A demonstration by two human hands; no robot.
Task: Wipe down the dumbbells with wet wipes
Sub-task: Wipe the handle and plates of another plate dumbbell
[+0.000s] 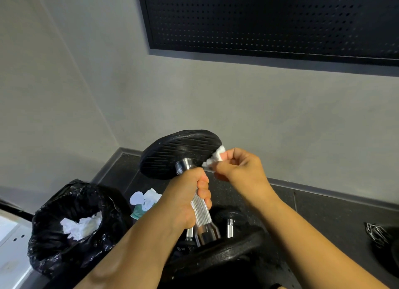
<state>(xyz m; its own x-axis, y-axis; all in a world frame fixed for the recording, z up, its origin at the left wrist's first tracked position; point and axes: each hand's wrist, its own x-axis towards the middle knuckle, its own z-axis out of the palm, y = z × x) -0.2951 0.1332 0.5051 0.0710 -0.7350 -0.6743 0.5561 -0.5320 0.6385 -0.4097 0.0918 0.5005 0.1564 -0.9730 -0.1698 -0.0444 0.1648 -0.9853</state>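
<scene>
Dark speckled rubber floor (323, 215) is bounded by matt grey walls (216, 94) w/ a dark skirting (323, 191); one black perforated panel (269, 19) is mounted high on the far wall. One dumbbell (200, 211) is held tilted over the floor near its far-left corner: 2 round black plates, the upper plate (172, 152) grooved, & a knurled chrome handle. The handle is wrapped tight by the left hand (187, 200). One crumpled white wet wipe (216, 157) is pinched between thumb & fingertips of the right hand (239, 170) against the upper plate's rim. Poss. 2 more chrome stubs (230, 227) are seen behind, mostly hidden. One black-bagged bin (64, 245) w/ white wads & one wipe packet (144, 200) are set by that corner.
</scene>
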